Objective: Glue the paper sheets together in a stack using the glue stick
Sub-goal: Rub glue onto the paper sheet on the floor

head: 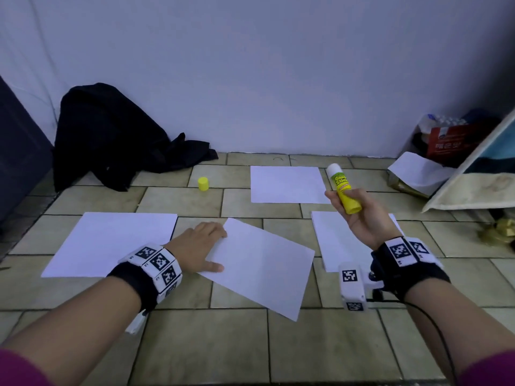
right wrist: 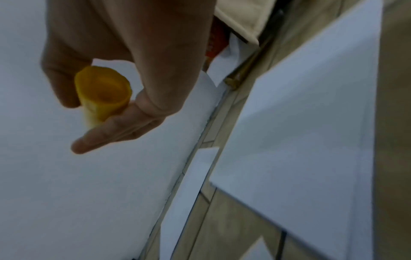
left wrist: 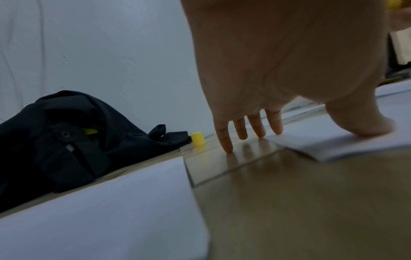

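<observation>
My right hand (head: 359,211) holds an uncapped yellow glue stick (head: 344,192) above the floor, white tip pointing up and away; its yellow base (right wrist: 103,91) faces the right wrist camera. My left hand (head: 199,246) lies flat, thumb and a fingertip pressing the left corner of a tilted white sheet (head: 264,266), the other fingers (left wrist: 240,130) on the tile. More white sheets lie at the left (head: 111,240), far centre (head: 287,183) and under my right hand (head: 337,240). The yellow cap (head: 203,183) stands on the floor at the back.
A black garment (head: 111,137) is heaped against the wall at the back left. Boxes, crumpled paper (head: 418,171) and a leaning board (head: 468,185) crowd the back right corner. The floor is beige tile (head: 223,352).
</observation>
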### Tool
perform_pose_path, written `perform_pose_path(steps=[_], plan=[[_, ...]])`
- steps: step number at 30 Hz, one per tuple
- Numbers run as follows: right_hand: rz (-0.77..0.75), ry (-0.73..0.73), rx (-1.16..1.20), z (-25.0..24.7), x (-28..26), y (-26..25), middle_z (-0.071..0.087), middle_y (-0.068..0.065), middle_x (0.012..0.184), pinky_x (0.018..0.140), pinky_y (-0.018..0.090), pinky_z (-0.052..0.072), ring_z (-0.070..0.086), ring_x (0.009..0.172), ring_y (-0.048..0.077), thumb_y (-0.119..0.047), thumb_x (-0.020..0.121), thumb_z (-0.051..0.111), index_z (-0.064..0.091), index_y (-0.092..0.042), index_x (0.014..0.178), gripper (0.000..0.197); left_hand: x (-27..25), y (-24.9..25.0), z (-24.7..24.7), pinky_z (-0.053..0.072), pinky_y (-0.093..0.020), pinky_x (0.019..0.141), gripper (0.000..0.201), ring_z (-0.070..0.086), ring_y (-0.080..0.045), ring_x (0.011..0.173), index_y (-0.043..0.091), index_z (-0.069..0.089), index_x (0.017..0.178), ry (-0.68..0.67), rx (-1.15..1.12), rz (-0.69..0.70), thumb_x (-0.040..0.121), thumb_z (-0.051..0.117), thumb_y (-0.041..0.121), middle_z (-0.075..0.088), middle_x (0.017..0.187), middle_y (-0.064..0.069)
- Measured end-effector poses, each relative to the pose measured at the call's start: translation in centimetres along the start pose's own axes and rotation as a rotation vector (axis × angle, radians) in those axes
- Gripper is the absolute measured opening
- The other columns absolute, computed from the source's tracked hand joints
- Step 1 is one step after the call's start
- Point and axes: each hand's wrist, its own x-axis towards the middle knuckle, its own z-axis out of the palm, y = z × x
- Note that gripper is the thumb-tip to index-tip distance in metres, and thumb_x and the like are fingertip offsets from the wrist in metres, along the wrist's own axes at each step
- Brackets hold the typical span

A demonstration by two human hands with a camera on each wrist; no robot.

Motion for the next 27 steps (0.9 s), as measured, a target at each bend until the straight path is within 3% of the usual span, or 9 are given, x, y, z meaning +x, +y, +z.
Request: perform_pose_path(steps=[2, 7, 9, 11, 15, 19, 23, 25, 27], plan=[[0.050, 0.025, -0.022, 0.5, 0.8, 1.0, 0.070, 0.011, 0.075, 0.062, 0.022, 0.058, 0.072, 0.071, 0.019, -0.009, 0.096, 0.046, 0.054, -0.003, 0.086, 0.014, -0.4, 0.0, 0.4, 0.029, -0.033, 0.107, 0.079, 0.024, -0.015, 0.134, 0.019, 0.022, 0.145, 0.000, 0.012, -0.022, 0.086, 0.058, 0.057, 0.024, 0.146, 0.004], [0.137, -0.092, -0.402, 2.7, 2.6, 4.4, 0.072, -0.006, 0.100, 0.061, 0.021, 0.043, 0.058, 0.071, 0.009, -0.022, 0.094, 0.054, 0.060, -0.014, 0.099, 0.011, -1.2, 0.4, 0.5, 0.029, -0.034, 0.105, 0.082, 0.028, -0.018, 0.128, 0.016, 0.027, 0.145, 0.046, 0.083, -0.075, 0.085, 0.052, 0.065, 0.032, 0.135, -0.001], [0.140, -0.101, -0.491, 4.5, 3.0, 5.4, 0.071, -0.002, 0.099, 0.064, 0.022, 0.041, 0.057, 0.071, 0.009, -0.018, 0.092, 0.059, 0.062, -0.014, 0.097, 0.008, -1.6, 0.0, 1.0, 0.014, -0.040, 0.116, 0.099, 0.006, -0.021, 0.144, 0.017, 0.012, 0.152, -0.052, 0.056, -0.095, 0.079, 0.040, 0.078, 0.013, 0.153, -0.002], [0.120, -0.112, -0.576, 6.6, 3.3, 6.5, 0.068, 0.004, 0.093, 0.060, 0.018, 0.047, 0.061, 0.068, 0.011, -0.010, 0.088, 0.064, 0.063, -0.011, 0.094, 0.007, -2.0, -0.5, 1.5, -0.007, -0.048, 0.118, 0.107, -0.028, -0.018, 0.143, 0.020, -0.011, 0.153, -0.190, 0.022, -0.101, 0.077, 0.028, 0.083, -0.024, 0.156, 0.004], [0.082, -0.124, -0.783, 10.5, 4.8, 9.1, 0.065, 0.009, 0.081, 0.062, 0.024, 0.057, 0.064, 0.067, 0.019, 0.002, 0.076, 0.074, 0.060, -0.006, 0.093, 0.023, -2.0, -0.6, 1.9, -0.009, -0.053, 0.117, 0.093, -0.032, -0.019, 0.141, 0.020, -0.021, 0.150, -0.237, -0.009, -0.120, 0.092, 0.038, 0.063, -0.032, 0.155, 0.001], [-0.055, -0.174, -1.111, 13.8, 6.6, 11.4, 0.068, 0.004, 0.082, 0.080, 0.036, 0.053, 0.062, 0.080, 0.021, -0.009, 0.069, 0.081, 0.063, -0.014, 0.087, 0.026, -1.2, -0.4, 2.9, -0.012, -0.056, 0.115, 0.119, -0.034, -0.017, 0.140, 0.019, -0.020, 0.150, -0.229, -0.026, -0.208, 0.067, 0.025, 0.092, -0.034, 0.154, 0.002], [-0.091, -0.205, -1.240, 16.0, 8.2, 13.1, 0.070, 0.010, 0.100, 0.087, 0.042, 0.052, 0.064, 0.095, 0.026, -0.011, 0.071, 0.080, 0.066, -0.009, 0.101, 0.034, -0.9, -0.9, 3.2, -0.015, -0.055, 0.113, 0.128, -0.033, -0.016, 0.140, 0.023, -0.019, 0.150, -0.222, -0.063, -0.215, 0.046, 0.015, 0.090, -0.034, 0.154, 0.005], [-0.092, -0.203, -1.260, 16.6, 8.7, 13.7, 0.069, 0.010, 0.101, 0.084, 0.038, 0.052, 0.064, 0.096, 0.025, -0.009, 0.072, 0.078, 0.065, -0.009, 0.103, 0.034, -0.9, -1.2, 3.1, -0.016, -0.055, 0.112, 0.133, -0.033, -0.016, 0.140, 0.025, -0.020, 0.150, -0.218, -0.066, -0.192, 0.044, 0.024, 0.092, -0.034, 0.153, 0.007], [-0.106, -0.214, -1.294, 17.0, 9.1, 14.2, 0.068, 0.007, 0.098, 0.075, 0.029, 0.047, 0.061, 0.091, 0.021, -0.007, 0.074, 0.075, 0.064, -0.010, 0.102, 0.030, -1.0, -1.4, 3.0, -0.016, -0.057, 0.111, 0.132, -0.035, -0.017, 0.139, 0.025, -0.024, 0.148, -0.228, -0.056, -0.164, 0.059, 0.051, 0.088, -0.039, 0.149, 0.008]])
